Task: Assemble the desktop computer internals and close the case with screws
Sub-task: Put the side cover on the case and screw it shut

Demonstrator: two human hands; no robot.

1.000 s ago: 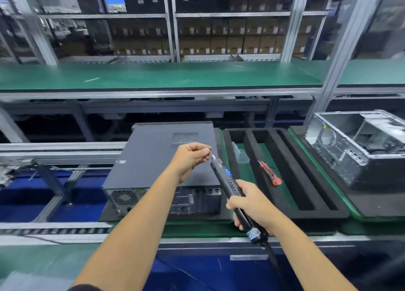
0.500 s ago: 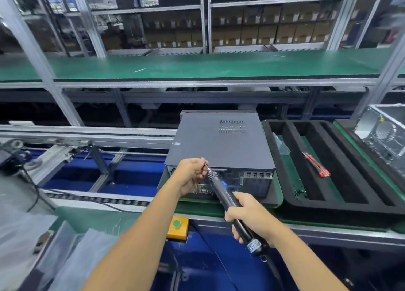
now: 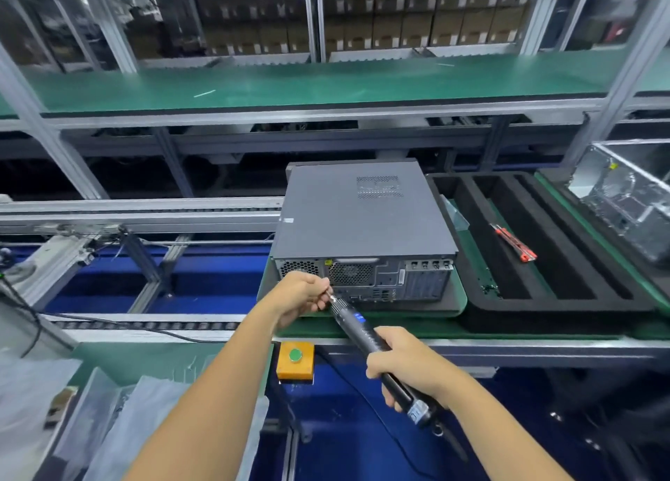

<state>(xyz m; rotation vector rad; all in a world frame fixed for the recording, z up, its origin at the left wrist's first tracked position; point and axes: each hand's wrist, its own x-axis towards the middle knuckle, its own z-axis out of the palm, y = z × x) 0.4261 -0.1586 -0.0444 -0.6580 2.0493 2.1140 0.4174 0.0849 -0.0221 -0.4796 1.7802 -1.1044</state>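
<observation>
Fingers of the left hand are curled together, pinching at the tip of the electric screwdriver just below centre frame; whether a screw sits in that pinch is too small to tell. Right hand is wrapped round the driver's lower barrel, lower right of centre. Now the key relation: the driver's long axis runs from lower right up to upper left, its tip aimed at the rear panel of the computer case, which lies closed on the green mat at centre, directly above the fingers. The left hand is nearer the case, close in front of the back panel, beside the round fan grille. A small blue display glows on the driver, unreadable. Labels on the panel are too blurred to read.
</observation>
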